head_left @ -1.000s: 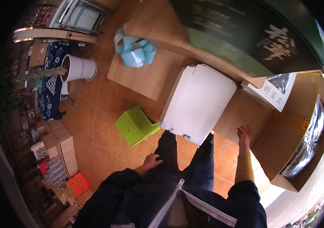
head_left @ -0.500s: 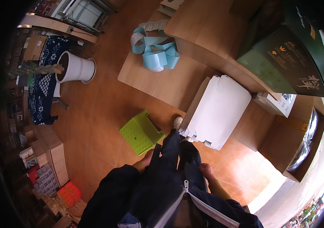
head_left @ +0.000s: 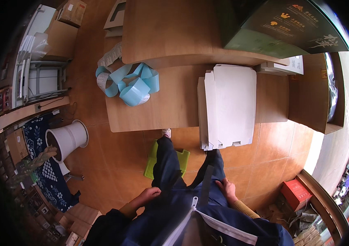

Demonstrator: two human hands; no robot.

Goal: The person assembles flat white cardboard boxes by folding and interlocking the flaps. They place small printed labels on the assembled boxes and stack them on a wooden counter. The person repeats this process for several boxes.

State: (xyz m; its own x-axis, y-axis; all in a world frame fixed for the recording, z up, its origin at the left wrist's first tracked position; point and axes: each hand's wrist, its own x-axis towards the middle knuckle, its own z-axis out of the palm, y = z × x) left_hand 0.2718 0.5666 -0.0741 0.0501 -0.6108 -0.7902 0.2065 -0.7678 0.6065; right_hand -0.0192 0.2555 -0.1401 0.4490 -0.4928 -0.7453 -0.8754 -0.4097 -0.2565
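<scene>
My left hand [head_left: 146,196] is closed with its fingers curled at the outer side of my left thigh; whether trouser cloth is caught in them is hidden. On my right thigh rests my right hand [head_left: 227,190], thumb apart from the fingers and nothing visible in it. A green plastic stool [head_left: 182,160] stands on the floor, partly covered by my left leg. Directly ahead, a stack of flat white cartons [head_left: 234,106] lies on the low wooden shelf [head_left: 174,117], jutting past its front edge near my right foot.
Loose light-blue label strip [head_left: 135,92] lies on the shelf's left. A dark green box [head_left: 289,30] sits on the upper wooden top [head_left: 170,33]. An open cardboard box [head_left: 311,92] stands right. A white plant pot [head_left: 70,137] is left; a red box [head_left: 296,194] is lower right.
My view and body have turned toward the shelf, so it now lies straight ahead. The stool now appears between and behind my legs. My left hand is farther out from the thigh.
</scene>
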